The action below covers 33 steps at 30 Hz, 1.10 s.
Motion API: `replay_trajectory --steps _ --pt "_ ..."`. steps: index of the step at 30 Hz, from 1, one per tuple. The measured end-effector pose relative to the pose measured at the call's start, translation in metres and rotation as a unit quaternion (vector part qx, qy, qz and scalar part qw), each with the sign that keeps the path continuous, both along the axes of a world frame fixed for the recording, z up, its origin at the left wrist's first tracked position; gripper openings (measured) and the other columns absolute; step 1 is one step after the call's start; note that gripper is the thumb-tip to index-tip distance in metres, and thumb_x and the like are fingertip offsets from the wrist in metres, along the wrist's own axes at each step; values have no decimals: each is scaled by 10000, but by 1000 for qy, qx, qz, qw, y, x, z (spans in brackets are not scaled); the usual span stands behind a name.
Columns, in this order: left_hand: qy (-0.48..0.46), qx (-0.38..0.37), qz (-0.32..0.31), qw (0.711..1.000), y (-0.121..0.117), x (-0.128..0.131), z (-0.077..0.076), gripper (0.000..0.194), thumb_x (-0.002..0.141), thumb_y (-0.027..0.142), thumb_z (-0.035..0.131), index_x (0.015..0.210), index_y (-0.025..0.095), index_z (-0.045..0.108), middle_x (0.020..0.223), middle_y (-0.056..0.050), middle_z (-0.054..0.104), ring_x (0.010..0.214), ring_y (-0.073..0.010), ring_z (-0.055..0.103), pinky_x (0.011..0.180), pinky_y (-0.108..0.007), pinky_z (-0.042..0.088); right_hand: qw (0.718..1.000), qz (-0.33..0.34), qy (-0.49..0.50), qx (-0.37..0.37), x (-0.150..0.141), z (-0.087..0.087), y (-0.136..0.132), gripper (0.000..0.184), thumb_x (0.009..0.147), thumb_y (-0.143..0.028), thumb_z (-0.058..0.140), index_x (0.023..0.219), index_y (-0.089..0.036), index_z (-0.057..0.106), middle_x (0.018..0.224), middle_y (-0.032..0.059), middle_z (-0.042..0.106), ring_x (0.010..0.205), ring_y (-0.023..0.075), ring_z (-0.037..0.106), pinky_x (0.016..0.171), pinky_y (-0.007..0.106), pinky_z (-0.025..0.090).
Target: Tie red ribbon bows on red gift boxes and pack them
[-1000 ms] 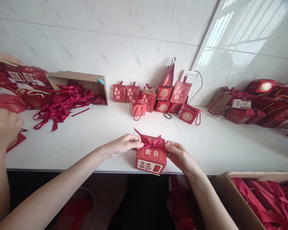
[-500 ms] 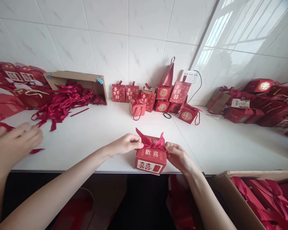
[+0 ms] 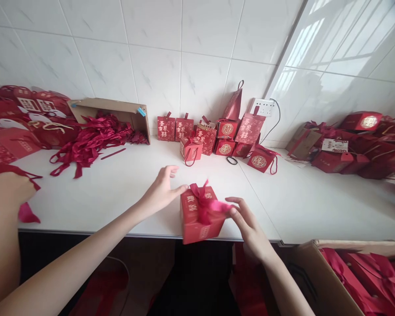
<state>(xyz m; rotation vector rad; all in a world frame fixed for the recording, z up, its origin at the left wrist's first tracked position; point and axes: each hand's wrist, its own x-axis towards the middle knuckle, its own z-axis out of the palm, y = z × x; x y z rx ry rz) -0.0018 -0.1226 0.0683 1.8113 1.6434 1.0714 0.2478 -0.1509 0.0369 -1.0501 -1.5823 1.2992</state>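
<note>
White counter (image 3: 303, 202) stretches across the view, with a pile (image 3: 358, 149) of red boxes at its right end and another (image 3: 16, 136) at its left. Below its front edge, at the lower right, sits a carton (image 3: 322, 285) with red boxes inside; ribbon bows show on the ones nearest, so those look finished. A heap (image 3: 95, 136) of loose ribbons spills from a cardboard tray (image 3: 108, 105) by the wall, so plenty of ribbon appears unused. The box (image 3: 192, 232) being handled is at the counter's front edge, between the two hands, set at an angle and slightly blurred. It looks folded and closed, and a bow (image 3: 204, 202) lies over its top, which puts this one near completion, in my judgement; at most the loops and tails might want neatening. Whether the knot is tight cannot be told. The left hand (image 3: 161, 188) is released, fingers spread, its thumb at or just beside the box's far left corner. The right hand (image 3: 252, 224) has thumb and forefinger at a ribbon tail (image 3: 222, 206) on the box's right side; blur hides whether they pinch it or merely brush it.
</note>
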Motion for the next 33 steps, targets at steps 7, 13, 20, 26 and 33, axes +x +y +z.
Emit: replay_trajectory --steps 7,13,20,26,33 --pt "0 -39 -94 995 -23 4 18 304 825 433 489 1043 228 540 1207 -48 536 1192 -239 473 1042 -385 351 989 -49 -88 105 1 12 -15 391 906 -491 414 662 -203 520 672 26 563 674 166 522 665 289 416" --pt "2 -62 -206 977 -34 8 21 249 829 400 530 1000 250 632 1221 -39 515 1216 -218 457 1085 -347 313 869 -44 -194 452 -27 23 -41 223 830 -289 608 1030 -208 550 988 103 568 938 229 544 773 347 463" --pt "-32 -91 -227 969 -26 6 15 287 888 362 436 1028 261 666 1312 -38 471 1281 -216 404 1121 -361 277 744 -30 -282 605 -63 13 -36 149 875 -186 567 1021 -178 594 1016 76 648 1056 204 556 897 380 366" --pt "-2 -68 -276 959 -23 -1 8 287 902 356 448 1092 274 647 1359 -32 456 1307 -215 386 1120 -384 290 780 -50 -168 601 -66 3 -29 110 827 -81 581 907 -157 590 817 41 631 813 146 597 788 349 450" --pt "4 -61 -327 943 -13 -5 10 285 917 293 422 1089 281 649 1361 -15 484 1304 -184 405 1108 -361 314 799 -60 -45 597 -50 -6 -30 183 743 -5 558 869 -137 575 800 77 611 837 196 609 729 380 533"
